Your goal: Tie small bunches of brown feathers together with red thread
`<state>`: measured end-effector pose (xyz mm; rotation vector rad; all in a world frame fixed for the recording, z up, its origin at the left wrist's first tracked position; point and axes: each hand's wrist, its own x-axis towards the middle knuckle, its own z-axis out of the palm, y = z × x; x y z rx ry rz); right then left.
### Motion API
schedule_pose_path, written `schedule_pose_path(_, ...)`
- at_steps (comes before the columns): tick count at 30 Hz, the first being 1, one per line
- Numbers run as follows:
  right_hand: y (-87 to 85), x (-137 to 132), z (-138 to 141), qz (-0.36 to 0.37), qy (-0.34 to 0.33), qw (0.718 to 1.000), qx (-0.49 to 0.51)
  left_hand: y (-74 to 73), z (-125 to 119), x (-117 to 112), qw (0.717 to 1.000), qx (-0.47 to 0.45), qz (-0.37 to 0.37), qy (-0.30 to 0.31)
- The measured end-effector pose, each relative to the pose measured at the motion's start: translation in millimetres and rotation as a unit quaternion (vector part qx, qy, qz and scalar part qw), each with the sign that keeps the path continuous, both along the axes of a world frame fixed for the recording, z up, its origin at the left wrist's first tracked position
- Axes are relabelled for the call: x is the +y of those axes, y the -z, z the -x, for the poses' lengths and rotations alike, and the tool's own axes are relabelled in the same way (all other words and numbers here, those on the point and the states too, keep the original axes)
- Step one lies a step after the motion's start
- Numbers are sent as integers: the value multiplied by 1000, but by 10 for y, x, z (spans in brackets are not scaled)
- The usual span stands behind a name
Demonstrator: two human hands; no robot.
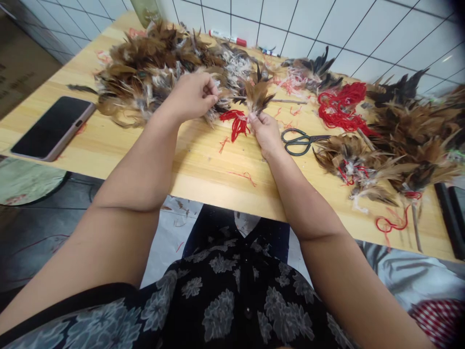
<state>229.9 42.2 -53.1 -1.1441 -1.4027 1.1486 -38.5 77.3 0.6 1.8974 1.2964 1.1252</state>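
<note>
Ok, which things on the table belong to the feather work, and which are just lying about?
Likely part of the job: feather bunch in the right fingers, brown feather pile, red yarn, scissors.

Probably just lying about: phone, red-capped marker.

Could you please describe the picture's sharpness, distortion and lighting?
In the head view, the feather bunch in the right hand reads fairly clearly; the checked cloth smears near the edge; wall tiles look skewed, with a small glint upper right; that corner darkens.

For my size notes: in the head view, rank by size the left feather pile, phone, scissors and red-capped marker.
Largest to smallest:
1. Left feather pile
2. Phone
3. Scissors
4. Red-capped marker
</note>
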Motion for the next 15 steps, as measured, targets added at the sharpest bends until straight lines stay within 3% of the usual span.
schedule_pose_path(5, 26, 19, 0, -1, -1, 1000, -1, 44, -290, -122, 969, -194, 135, 74)
schedule_pose_path(9, 50, 43, 2, -2, 4, 1000, -8, 16, -470, -209, 959, -210, 168, 95)
schedule_pose_path(15, 16, 7, 17, -5, 3, 1000, -10, -91, -527, -277, 952, -230, 191, 61)
